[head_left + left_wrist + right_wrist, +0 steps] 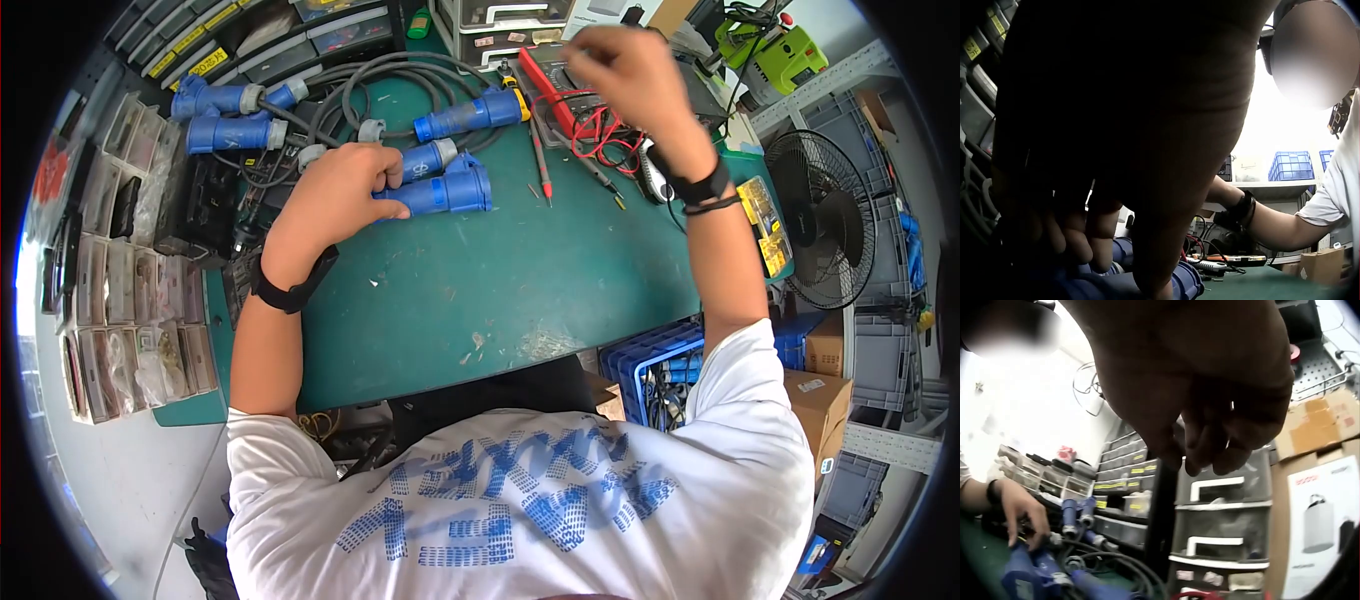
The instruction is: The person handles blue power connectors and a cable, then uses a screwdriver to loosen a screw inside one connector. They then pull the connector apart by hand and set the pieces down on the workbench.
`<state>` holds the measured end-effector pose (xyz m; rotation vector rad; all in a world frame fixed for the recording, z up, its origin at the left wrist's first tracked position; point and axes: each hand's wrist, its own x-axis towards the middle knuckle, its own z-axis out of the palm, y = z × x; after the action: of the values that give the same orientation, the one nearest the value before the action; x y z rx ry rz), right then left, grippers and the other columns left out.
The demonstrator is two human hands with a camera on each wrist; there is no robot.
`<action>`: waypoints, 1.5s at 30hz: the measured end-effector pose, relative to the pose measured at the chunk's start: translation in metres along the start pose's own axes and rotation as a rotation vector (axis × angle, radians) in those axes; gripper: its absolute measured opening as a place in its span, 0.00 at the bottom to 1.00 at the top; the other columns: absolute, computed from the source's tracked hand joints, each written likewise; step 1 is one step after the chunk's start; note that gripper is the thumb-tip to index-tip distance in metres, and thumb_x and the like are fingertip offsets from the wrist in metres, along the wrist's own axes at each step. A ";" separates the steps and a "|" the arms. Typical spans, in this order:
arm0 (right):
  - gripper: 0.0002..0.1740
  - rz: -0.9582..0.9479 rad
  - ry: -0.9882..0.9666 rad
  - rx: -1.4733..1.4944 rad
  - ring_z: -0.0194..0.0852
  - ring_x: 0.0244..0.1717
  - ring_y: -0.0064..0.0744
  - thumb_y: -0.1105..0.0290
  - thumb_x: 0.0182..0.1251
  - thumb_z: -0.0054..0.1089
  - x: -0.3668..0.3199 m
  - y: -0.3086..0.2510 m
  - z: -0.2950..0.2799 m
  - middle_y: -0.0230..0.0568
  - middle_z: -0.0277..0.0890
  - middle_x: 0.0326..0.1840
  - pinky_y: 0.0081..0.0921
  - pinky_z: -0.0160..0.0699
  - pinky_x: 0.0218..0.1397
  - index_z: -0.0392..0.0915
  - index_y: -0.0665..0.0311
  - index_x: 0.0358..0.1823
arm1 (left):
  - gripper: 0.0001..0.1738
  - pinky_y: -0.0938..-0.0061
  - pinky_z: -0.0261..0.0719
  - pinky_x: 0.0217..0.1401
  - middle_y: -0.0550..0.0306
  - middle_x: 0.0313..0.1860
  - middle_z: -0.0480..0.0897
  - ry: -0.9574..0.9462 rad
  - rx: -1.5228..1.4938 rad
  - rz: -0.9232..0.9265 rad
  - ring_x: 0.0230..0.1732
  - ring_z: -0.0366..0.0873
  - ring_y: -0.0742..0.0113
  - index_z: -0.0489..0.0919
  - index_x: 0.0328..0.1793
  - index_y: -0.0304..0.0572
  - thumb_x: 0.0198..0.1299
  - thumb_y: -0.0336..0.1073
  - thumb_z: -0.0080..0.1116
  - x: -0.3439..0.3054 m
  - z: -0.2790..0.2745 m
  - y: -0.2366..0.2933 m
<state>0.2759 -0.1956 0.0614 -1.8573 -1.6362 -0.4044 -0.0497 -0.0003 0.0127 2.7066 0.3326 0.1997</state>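
Note:
Near the back middle of the green table (480, 280), my left hand (335, 195) grips a blue industrial plug connector (445, 192), thumb on the near side. In the left wrist view its ribbed blue end (1188, 281) shows past the thumb, and the fingers hang over the body. A second blue connector (425, 158) lies just behind it, and a third (470, 115) farther back. My right hand (635, 80), blurred, is raised over a red-edged instrument (545, 85) and its leads. In the right wrist view its fingers (1235, 450) are loosely curled, with nothing visible in them.
Grey cables (390, 75) coil at the back, with more blue connectors (235, 135) at left. Red and black test probes (543, 165) lie right of centre. Drawer cabinets (130, 260) stand at the left; a fan (820, 215) stands right of the table.

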 end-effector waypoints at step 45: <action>0.14 0.401 -0.803 -0.351 0.92 0.48 0.56 0.54 0.69 0.76 -0.119 -0.027 -0.076 0.46 0.92 0.42 0.48 0.89 0.53 0.92 0.55 0.46 | 0.20 0.53 0.76 0.37 0.51 0.27 0.83 -0.126 -0.025 -0.066 0.32 0.84 0.50 0.87 0.45 0.38 0.53 0.38 0.87 0.006 0.001 0.000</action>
<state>0.2414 -0.3350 0.0544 -2.7788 -1.6521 0.2969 -0.0439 0.0010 0.0120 2.6636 0.3783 0.0142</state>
